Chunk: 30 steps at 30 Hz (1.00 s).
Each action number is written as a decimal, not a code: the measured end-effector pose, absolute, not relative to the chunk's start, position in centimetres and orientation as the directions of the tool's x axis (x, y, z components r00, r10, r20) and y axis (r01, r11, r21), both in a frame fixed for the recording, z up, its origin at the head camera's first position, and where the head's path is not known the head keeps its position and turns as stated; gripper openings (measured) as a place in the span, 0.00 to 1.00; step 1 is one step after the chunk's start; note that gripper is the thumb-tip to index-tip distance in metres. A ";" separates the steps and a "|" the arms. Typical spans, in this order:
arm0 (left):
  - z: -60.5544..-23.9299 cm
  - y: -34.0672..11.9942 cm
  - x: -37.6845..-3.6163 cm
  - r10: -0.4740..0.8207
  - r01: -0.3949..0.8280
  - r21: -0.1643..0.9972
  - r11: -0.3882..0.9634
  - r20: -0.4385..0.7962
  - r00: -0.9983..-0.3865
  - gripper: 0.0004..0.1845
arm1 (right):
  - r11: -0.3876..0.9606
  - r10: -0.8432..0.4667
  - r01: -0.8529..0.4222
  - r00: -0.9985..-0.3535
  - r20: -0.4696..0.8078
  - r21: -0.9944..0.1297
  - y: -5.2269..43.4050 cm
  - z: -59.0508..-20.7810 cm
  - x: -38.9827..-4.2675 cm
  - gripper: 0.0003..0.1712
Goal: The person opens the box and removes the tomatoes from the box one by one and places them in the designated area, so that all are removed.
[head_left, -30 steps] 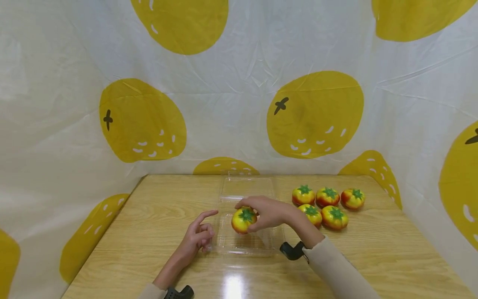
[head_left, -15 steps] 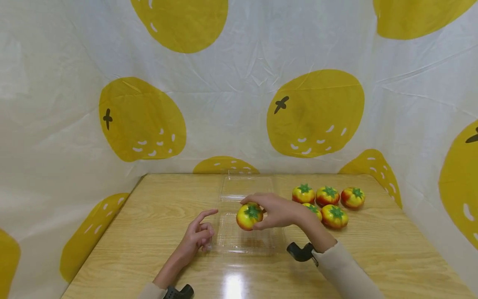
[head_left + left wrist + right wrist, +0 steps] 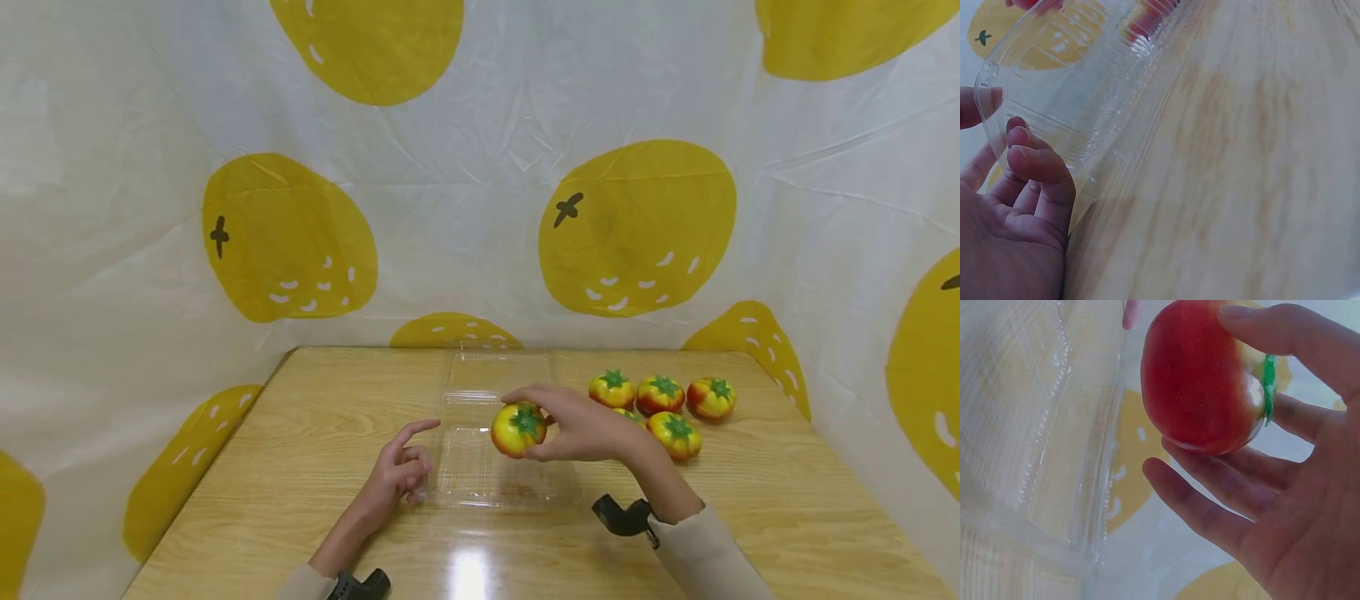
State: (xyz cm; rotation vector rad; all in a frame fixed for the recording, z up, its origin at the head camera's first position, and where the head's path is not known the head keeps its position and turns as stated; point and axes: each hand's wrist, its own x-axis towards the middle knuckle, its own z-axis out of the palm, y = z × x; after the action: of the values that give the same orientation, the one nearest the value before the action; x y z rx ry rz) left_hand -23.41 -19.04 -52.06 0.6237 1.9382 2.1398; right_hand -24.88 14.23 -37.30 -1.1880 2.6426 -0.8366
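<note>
Tomato [image 3: 517, 429], red and yellow with a green stalk, is sitting in your right hand [image 3: 581, 429], which is pinching it between thumb and fingertips and carrying it in the air above the far right part of the clear plastic clamshell box [image 3: 491, 467]. In the right wrist view, the tomato [image 3: 1204, 378] is resting against your curled fingers [image 3: 1285, 328], not touching the box [image 3: 1029, 431] below it. The box is lying open on the wooden table [image 3: 300, 467], near the middle, its lid spreading toward the far edge. Your left hand [image 3: 397, 475] is resting at the box's left rim, fingers loosely curled and forefinger pointing out; in the left wrist view, the fingertips [image 3: 1029, 156] are touching the plastic edge [image 3: 997, 81] without gripping it. Five more tomatoes [image 3: 660, 396] are waiting in a cluster toward the far right corner of the table, just beyond your right wrist. Around the table, a white cloth with yellow fruit prints [image 3: 637, 225] is hanging.
</note>
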 end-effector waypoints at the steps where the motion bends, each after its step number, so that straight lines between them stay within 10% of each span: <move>1: -52.1 -19.0 -23.4 0.409 0.140 0.982 -0.128 0.181 -0.894 0.35 | 0.536 -0.719 -0.652 -0.685 0.114 -0.535 14.4 -37.3 -24.8 0.39; 30: -52.2 -19.0 -23.5 0.412 0.140 0.981 -0.133 0.183 -0.892 0.36 | 0.553 -0.546 -0.583 -0.793 0.270 -0.595 17.5 -37.6 -22.8 0.40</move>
State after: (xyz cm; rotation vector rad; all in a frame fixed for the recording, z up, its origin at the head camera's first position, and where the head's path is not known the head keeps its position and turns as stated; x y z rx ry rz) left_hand -23.50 -19.04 -52.19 0.6287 1.9327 2.1421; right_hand -22.76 17.51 -37.57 -1.0241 2.8153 -1.1118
